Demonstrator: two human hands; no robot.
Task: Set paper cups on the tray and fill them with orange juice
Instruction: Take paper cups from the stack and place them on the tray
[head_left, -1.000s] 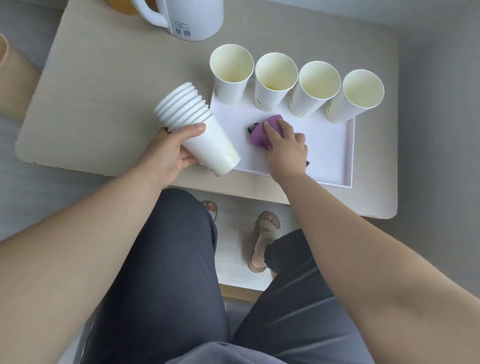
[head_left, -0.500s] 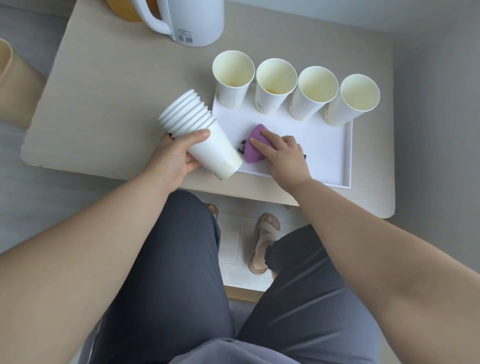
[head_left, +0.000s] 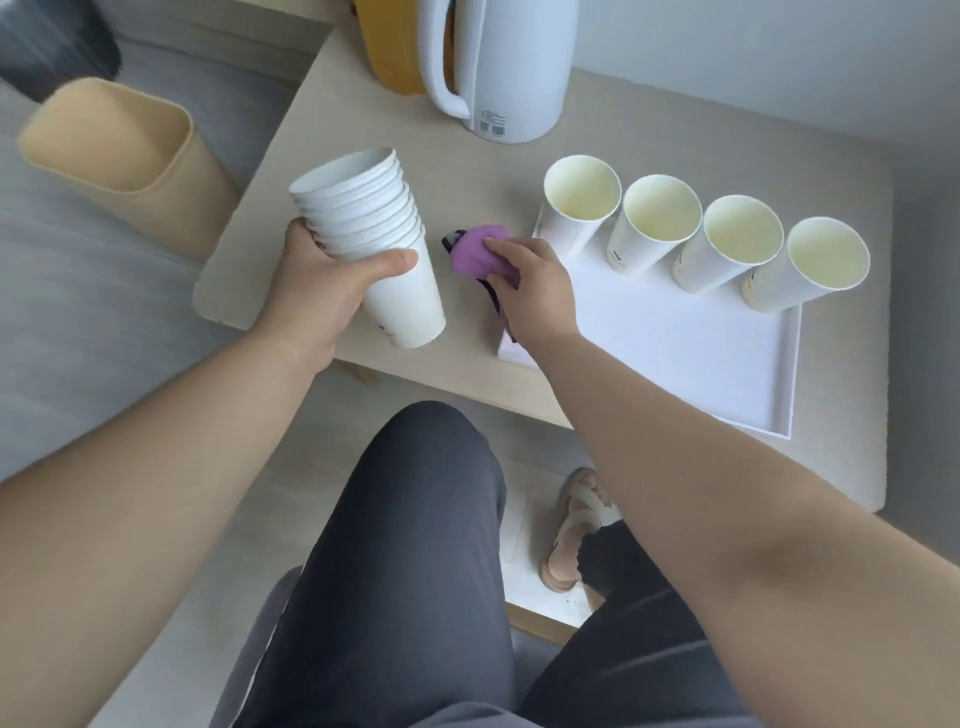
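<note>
Cloth (head_left: 475, 254), purple and crumpled, has been swept off the white rectangular tray (head_left: 675, 353) onto the pale counter (head_left: 353, 119) under curled right-hand fingers (head_left: 501, 247), freeing room by four paper cups (head_left: 654, 223), while the nested cup stack (head_left: 374, 234) is gripped by left-hand fingers (head_left: 304, 234).

Cup stack (head_left: 387, 280) in left hand (head_left: 317, 293)

Left hand (head_left: 322, 291): thumb across the near side, fingers wrapped round stack of paper cups (head_left: 379, 244); bare forearm reaches forward. Right hand (head_left: 535, 291): palm down, fingers curled over purple cloth (head_left: 475, 254); bare forearm extends from lower right.
</note>
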